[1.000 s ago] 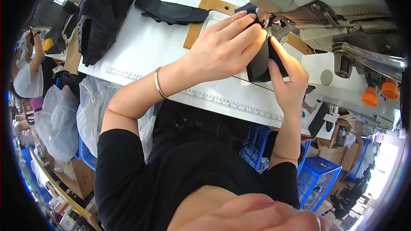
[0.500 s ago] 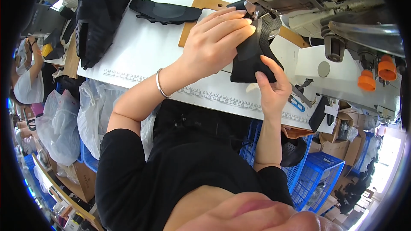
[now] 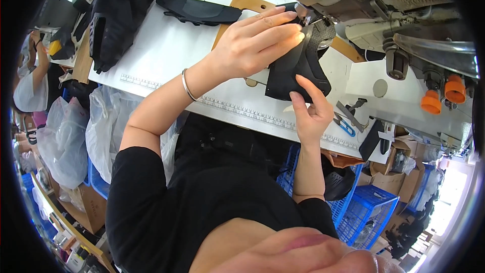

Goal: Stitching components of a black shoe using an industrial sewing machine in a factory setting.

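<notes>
1. Head view, clock centred on the black fabric piece point(image 3: 284, 73): far off at nine, a co-worker's arm point(image 3: 41, 68) shows at the edge.
2. Around eight, well apart, clear plastic bags point(image 3: 63, 141) hang beside the white bench point(image 3: 187, 50).
3. Between nine and ten, a bulky black bundle point(image 3: 126, 20) lies on the bench; nearer, at ten, is a flat black padded strip point(image 3: 199, 9).
4. Left hand point(image 3: 252, 45), just to ten: its fingers stretch toward two, nearly straight and together, flat over the piece's upper-left part (the thumb is hidden, so no pinch can be confirmed).
5. Black piece: on the bench, directly under the left fingers, its long axis roughly twelve to six. Its twelve end lies at the machine's needle area, with the left hand nearer; its six end has the right hand nearer.
6. Right hand point(image 3: 311, 116), between five and six: thumb and forefinger tips touch the near end, a small gap between them, other fingers curled. I cannot tell whether they grip it.
7. Blue-handled snips point(image 3: 346, 127) lie at five.
8. Sewing machine point(image 3: 374, 10) looms from one to three; orange knobs point(image 3: 431, 102) sit past three.
</notes>
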A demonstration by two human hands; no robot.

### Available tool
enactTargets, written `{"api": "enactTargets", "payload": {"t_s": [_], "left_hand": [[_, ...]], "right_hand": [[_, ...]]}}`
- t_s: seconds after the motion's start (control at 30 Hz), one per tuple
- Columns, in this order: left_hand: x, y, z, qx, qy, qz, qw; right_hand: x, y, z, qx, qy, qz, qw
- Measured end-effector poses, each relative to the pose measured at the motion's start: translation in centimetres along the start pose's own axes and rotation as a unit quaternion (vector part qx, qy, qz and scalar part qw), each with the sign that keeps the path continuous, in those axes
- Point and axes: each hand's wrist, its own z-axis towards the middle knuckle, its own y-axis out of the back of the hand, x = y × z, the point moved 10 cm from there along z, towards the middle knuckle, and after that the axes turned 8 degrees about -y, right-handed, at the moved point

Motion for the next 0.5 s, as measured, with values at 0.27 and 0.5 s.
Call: {"api": "enactTargets", "payload": {"t_s": [0.27, 0.5], "left_hand": [[-0.3, 0.0, -0.5, -0.008, -0.053, -0.004, 0.999], [0.2, 0.0, -0.8, -0.007, -0.080, -0.012, 0.997]], "right_hand": [[-1.1, 0.8, -0.1, -0.009, -0.060, 0.062, 0.996], [-1.2, 1.4, 0.2, -0.008, -0.078, 0.058, 0.995]]}}
